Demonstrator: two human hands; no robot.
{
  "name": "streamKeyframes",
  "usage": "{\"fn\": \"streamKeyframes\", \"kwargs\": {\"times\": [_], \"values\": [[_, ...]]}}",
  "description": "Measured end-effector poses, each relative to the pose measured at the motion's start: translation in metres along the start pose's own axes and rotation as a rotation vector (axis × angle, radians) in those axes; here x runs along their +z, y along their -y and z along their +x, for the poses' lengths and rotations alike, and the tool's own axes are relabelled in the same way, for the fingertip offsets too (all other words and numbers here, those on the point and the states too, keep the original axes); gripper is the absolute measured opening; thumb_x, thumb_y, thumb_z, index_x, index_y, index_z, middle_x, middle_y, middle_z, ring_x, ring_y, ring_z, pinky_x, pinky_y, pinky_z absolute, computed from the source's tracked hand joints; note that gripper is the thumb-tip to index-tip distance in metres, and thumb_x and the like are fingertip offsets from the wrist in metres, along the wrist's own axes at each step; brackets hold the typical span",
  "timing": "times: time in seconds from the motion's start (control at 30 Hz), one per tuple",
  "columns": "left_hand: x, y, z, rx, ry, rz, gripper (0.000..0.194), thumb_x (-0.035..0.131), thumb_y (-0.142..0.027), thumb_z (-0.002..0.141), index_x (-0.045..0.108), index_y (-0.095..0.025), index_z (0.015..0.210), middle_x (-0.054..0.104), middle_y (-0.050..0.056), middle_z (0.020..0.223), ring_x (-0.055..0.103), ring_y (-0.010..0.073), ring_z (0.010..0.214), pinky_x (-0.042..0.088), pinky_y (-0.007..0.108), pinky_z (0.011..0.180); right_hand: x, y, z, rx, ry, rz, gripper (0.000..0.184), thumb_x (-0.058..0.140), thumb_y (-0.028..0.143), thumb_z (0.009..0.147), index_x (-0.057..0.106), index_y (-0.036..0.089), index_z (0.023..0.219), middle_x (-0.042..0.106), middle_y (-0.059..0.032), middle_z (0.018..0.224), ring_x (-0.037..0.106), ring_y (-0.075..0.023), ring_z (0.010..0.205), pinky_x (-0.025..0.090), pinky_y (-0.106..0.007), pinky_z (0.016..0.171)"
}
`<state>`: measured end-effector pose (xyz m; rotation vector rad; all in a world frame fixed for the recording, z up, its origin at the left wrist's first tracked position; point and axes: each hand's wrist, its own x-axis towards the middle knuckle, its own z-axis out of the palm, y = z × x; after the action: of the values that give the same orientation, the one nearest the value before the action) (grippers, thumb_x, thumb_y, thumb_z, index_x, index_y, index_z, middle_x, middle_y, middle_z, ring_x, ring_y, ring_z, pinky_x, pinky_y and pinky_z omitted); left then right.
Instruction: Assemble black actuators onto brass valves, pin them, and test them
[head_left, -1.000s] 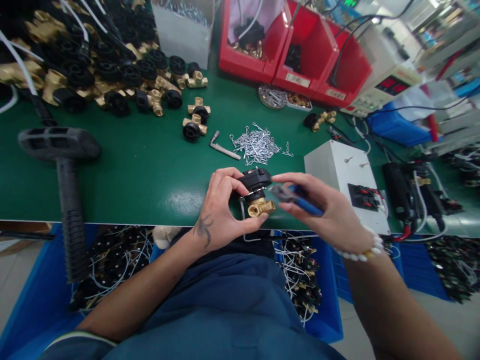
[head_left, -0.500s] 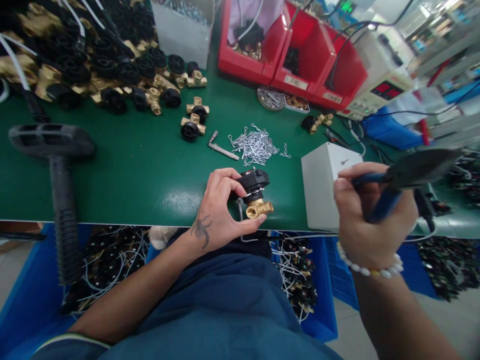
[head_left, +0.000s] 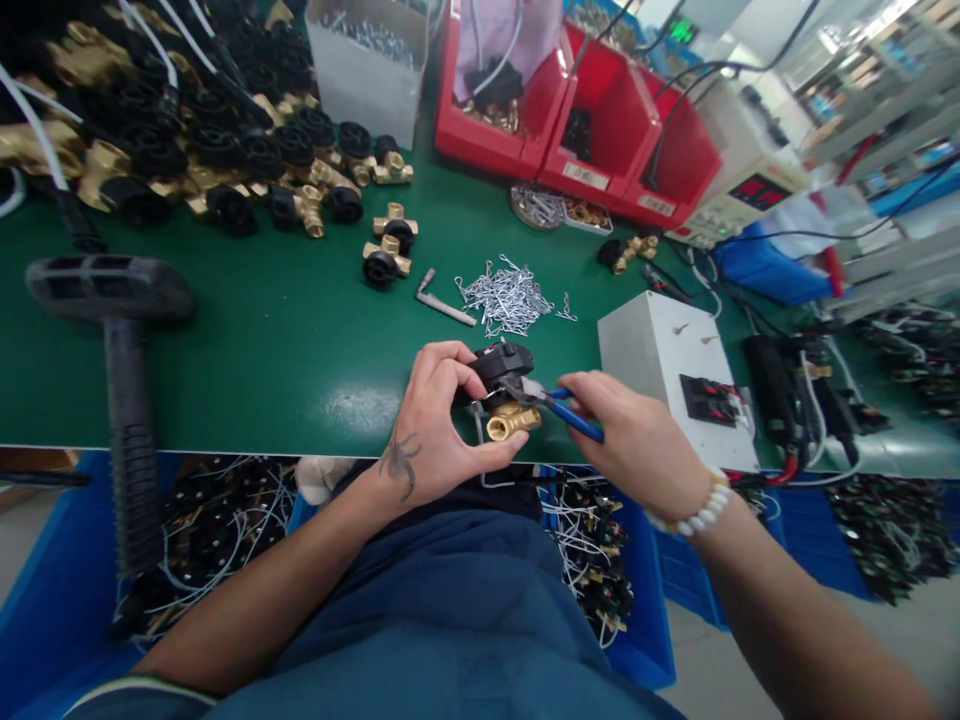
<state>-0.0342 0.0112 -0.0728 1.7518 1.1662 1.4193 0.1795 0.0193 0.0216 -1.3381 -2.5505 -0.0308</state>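
Near the bench's front edge, my left hand (head_left: 442, 420) grips a brass valve (head_left: 513, 421) with a black cap (head_left: 504, 362), fingers on the cap and thumb under the brass. A grey cable hangs from it beside my palm. My right hand (head_left: 637, 435) is closed around the blue handles of a pair of pliers (head_left: 574, 415). The plier jaws meet the valve between the black cap and the brass body; whether they pinch the clip there I cannot tell. A pile of silver spring clips (head_left: 506, 298) lies just behind the valve.
A black-headed tool (head_left: 112, 285) lies at the left. Several brass valves (head_left: 300, 170) crowd the back left, beside red bins (head_left: 502, 140). A grey box (head_left: 660, 370) stands right of my hands. Blue crates (head_left: 649, 600) sit below the bench edge.
My right hand has swung left and in with the pliers, from above the grey box to the valve. The left hand keeps hold of the valve in nearly the same place.
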Motion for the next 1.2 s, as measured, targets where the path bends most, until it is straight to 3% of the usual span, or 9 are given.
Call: {"fn": "streamKeyframes", "kwargs": {"times": [0.2, 0.4, 0.53, 0.6, 0.73, 0.9, 0.93, 1.1, 1.2], "values": [[0.0, 0.001, 0.0, -0.013, 0.009, -0.008, 0.04, 0.083, -0.027, 0.068, 0.05, -0.021, 0.09, 0.054, 0.008, 0.112, 0.057, 0.0238, 0.109, 0.054, 0.043, 0.094, -0.003, -0.002, 0.0, 0.184, -0.541, 0.026, 0.011, 0.054, 0.015, 0.094, 0.056, 0.021, 0.103, 0.061, -0.004, 0.088, 0.056, -0.014, 0.069, 0.043, -0.028, 0.061], [0.0, 0.001, 0.0, -0.035, 0.001, 0.008, 0.041, 0.084, -0.027, 0.068, 0.049, -0.022, 0.089, 0.054, 0.007, 0.113, 0.058, 0.0234, 0.109, 0.054, 0.042, 0.093, -0.001, 0.0, 0.005, -0.009, -0.053, -0.043, 0.015, 0.053, 0.01, 0.086, 0.06, 0.02, 0.094, 0.059, -0.0006, 0.073, 0.052, -0.0129, 0.057, 0.039, -0.026, 0.053], [0.001, 0.0, 0.0, -0.02, -0.002, 0.005, 0.041, 0.084, -0.028, 0.068, 0.049, -0.022, 0.089, 0.054, 0.008, 0.112, 0.058, 0.0242, 0.109, 0.054, 0.043, 0.092, -0.006, 0.0, 0.003, 0.177, -0.471, -0.016, 0.012, 0.056, 0.016, 0.092, 0.058, 0.021, 0.103, 0.062, -0.0038, 0.087, 0.057, -0.0143, 0.068, 0.044, -0.029, 0.063], [0.001, 0.0, 0.0, -0.01, -0.01, 0.012, 0.041, 0.084, -0.027, 0.067, 0.049, -0.022, 0.089, 0.054, 0.007, 0.111, 0.058, 0.0243, 0.108, 0.054, 0.043, 0.093, -0.004, -0.001, 0.002, 0.114, -0.416, -0.032, 0.014, 0.052, 0.014, 0.091, 0.058, 0.021, 0.102, 0.061, -0.0035, 0.084, 0.054, -0.0142, 0.065, 0.042, -0.029, 0.059], [0.001, 0.0, 0.0, -0.008, -0.011, 0.016, 0.041, 0.084, -0.027, 0.067, 0.049, -0.022, 0.088, 0.054, 0.007, 0.111, 0.058, 0.0239, 0.107, 0.053, 0.043, 0.093, -0.007, -0.001, 0.004, -0.025, 0.002, -0.074, 0.017, 0.052, 0.01, 0.085, 0.061, 0.02, 0.095, 0.06, -0.0012, 0.072, 0.05, -0.012, 0.054, 0.038, -0.026, 0.051], [0.002, 0.001, 0.0, -0.004, -0.01, 0.006, 0.04, 0.083, -0.027, 0.068, 0.05, -0.022, 0.089, 0.055, 0.007, 0.112, 0.057, 0.0239, 0.108, 0.053, 0.043, 0.093, -0.009, 0.0, 0.0, 0.215, -0.478, -0.014, 0.014, 0.054, 0.018, 0.094, 0.058, 0.023, 0.106, 0.064, -0.0062, 0.091, 0.06, -0.017, 0.073, 0.046, -0.031, 0.064], [0.003, 0.001, 0.0, -0.002, -0.014, 0.007, 0.04, 0.083, -0.027, 0.068, 0.05, -0.022, 0.089, 0.055, 0.007, 0.112, 0.057, 0.0239, 0.108, 0.053, 0.042, 0.094, -0.005, 0.0, -0.001, 0.188, -0.467, -0.007, 0.015, 0.053, 0.017, 0.093, 0.058, 0.023, 0.106, 0.063, -0.0058, 0.09, 0.06, -0.0175, 0.073, 0.046, -0.031, 0.064], [0.002, 0.0, 0.0, -0.016, -0.023, 0.016, 0.042, 0.084, -0.026, 0.066, 0.048, -0.023, 0.088, 0.055, 0.006, 0.112, 0.057, 0.0244, 0.108, 0.052, 0.043, 0.094, 0.004, -0.005, 0.002, -0.009, 0.045, -0.067, 0.018, 0.054, 0.01, 0.085, 0.06, 0.021, 0.098, 0.062, -0.003, 0.076, 0.055, -0.0154, 0.061, 0.04, -0.029, 0.054], [0.002, 0.0, 0.001, -0.008, -0.011, 0.01, 0.04, 0.083, -0.027, 0.068, 0.049, -0.022, 0.089, 0.055, 0.007, 0.112, 0.058, 0.0242, 0.107, 0.053, 0.043, 0.094, -0.002, -0.006, 0.006, 0.133, -0.321, -0.064, 0.013, 0.054, 0.016, 0.092, 0.058, 0.022, 0.103, 0.061, -0.0042, 0.086, 0.056, -0.015, 0.067, 0.044, -0.03, 0.062]]}}
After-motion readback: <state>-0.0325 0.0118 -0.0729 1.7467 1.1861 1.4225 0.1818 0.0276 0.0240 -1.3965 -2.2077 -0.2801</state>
